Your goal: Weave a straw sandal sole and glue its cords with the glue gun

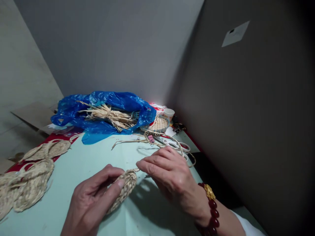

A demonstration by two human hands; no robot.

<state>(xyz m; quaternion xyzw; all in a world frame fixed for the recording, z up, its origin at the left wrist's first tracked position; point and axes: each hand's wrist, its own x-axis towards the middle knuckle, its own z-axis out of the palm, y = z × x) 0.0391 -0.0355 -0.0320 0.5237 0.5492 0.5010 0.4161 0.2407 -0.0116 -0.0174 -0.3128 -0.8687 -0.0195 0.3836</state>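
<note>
My left hand is closed round a small oval woven straw piece, thumb on its top edge. My right hand, with a dark red bead bracelet on its wrist, pinches a straw strand at the tip of that piece. The strand runs up and away toward a braided straw cord lying on the pale green table. Both hands hover low over the table near its front.
Several woven straw soles lie at the left. A blue plastic bag with a straw bundle sits at the back. Beside it are a small woven basket piece, a white cup and scissors. Grey walls close in behind and at right.
</note>
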